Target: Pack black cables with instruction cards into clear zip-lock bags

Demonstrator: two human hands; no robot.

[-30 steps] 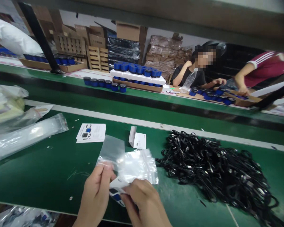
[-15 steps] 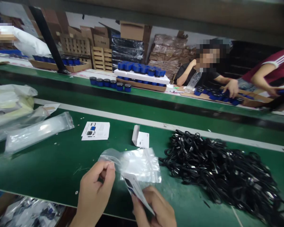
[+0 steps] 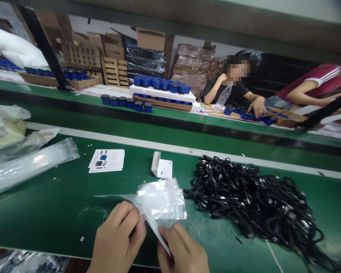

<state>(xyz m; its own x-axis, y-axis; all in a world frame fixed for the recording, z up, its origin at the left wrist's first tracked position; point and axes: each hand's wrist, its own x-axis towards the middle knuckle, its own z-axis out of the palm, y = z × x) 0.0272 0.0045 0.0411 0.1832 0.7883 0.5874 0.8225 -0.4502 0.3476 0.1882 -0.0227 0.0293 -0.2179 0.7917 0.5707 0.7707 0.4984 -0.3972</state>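
Pinched fingers of my left hand (image 3: 118, 237) hold a clear plastic bag (image 3: 130, 198), its film spreading out to the left. My right hand (image 3: 183, 248) grips a folded white leaflet (image 3: 157, 229), seen nearly edge-on, whose upper end meets the bag at my left fingertips. How far the leaflet is inside the bag cannot be told. Just beyond my hands lies a pile of clear zip bags (image 3: 161, 199). Behind it are a small stack of folded leaflets (image 3: 162, 167) and, further left, a flat stack of printed cards (image 3: 107, 160).
Tangled black cables (image 3: 244, 201) cover the right of the green table (image 3: 59, 216). Long plastic packs (image 3: 34, 165) lie at the left. Across the bench, blue jars with dark lids (image 3: 122, 101) stand in a row near filled trays (image 3: 161, 94); people work there.
My left hand has moved right, bringing the bag against the leaflet's upper end. The leaflet has turned more edge-on in my right hand. The whole view has shifted slightly.
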